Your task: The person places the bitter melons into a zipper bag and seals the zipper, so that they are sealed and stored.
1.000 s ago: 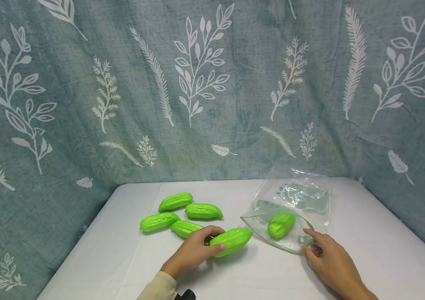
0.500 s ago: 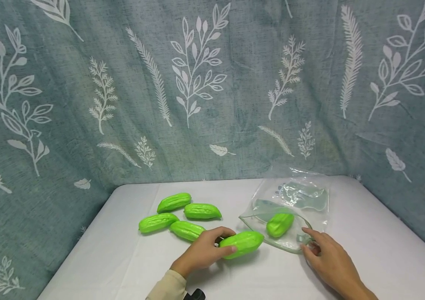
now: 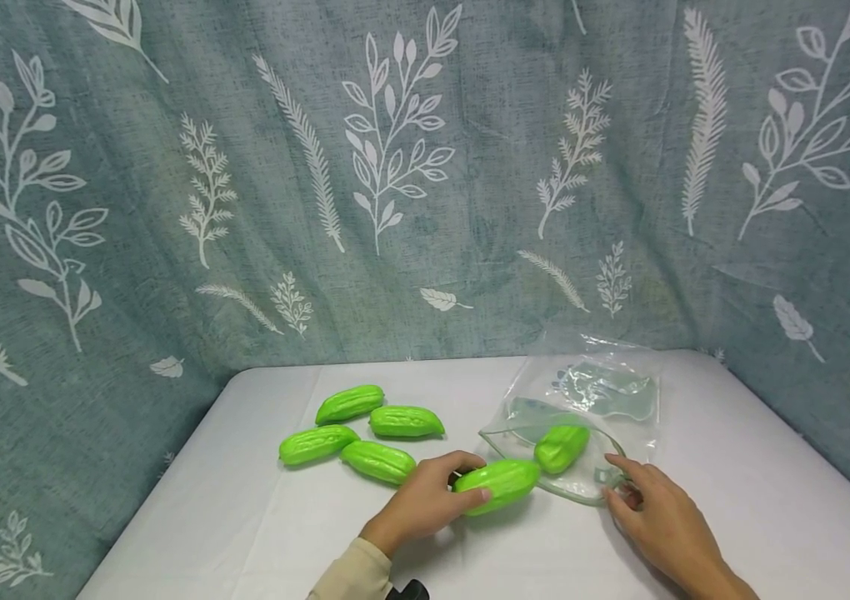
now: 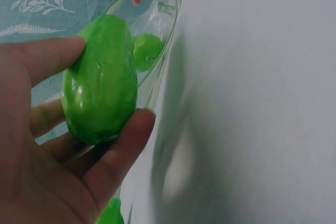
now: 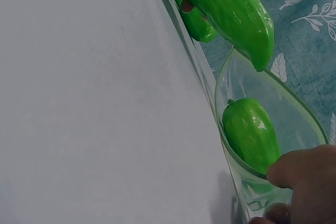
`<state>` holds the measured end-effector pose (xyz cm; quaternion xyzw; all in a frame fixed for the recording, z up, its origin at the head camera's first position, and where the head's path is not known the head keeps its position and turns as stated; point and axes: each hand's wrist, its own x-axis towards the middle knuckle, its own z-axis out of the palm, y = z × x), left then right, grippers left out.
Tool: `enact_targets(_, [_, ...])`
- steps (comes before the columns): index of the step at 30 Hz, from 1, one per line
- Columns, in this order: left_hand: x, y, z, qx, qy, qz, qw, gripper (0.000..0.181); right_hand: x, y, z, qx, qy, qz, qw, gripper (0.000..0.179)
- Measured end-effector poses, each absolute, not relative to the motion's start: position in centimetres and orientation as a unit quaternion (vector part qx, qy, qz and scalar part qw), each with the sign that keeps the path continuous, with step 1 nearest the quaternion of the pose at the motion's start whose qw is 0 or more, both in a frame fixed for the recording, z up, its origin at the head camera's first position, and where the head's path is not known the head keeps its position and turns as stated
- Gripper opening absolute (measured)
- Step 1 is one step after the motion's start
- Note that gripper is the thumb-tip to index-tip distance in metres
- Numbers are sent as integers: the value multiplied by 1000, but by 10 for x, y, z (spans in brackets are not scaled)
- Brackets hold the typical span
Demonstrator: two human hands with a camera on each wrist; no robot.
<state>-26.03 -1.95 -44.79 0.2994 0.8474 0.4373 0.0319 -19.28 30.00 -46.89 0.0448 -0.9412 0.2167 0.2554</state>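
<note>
My left hand (image 3: 428,502) grips a bright green, ridged bitter melon (image 3: 502,485), fingers on one side and thumb on the other. The melon's front end overlaps the mouth of a clear zip bag (image 3: 623,396) in the head view; in the right wrist view the tip points down near the bag's rim (image 5: 315,116). My right hand (image 3: 661,521) pinches the bag's right edge, so the mouth stands open in a loop. Inside lies another bitter melon (image 5: 252,132), seen through the clear plastic. Fingers of the right hand show at the top of the left wrist view.
Several more bitter melons (image 3: 378,462) lie in a loose group on the white table (image 3: 230,517), left of my left hand. Behind the table hangs a blue-green curtain (image 3: 305,208) with white leaf prints.
My left hand has carried the bitter melon to the right, from beside the loose group up to the bag's mouth. The right hand keeps its place at the bag's edge.
</note>
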Motion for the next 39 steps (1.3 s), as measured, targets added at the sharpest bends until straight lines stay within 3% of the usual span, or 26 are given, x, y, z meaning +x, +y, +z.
enact_targets(30, [-257,12,-442,196,876,438,-36,45,-193,301,-469,51,-937,219,267,47])
enact_targets(39, [-261,22,-443,205,890,401,-75,41,-193,300,-469,50,-937,221,266,47])
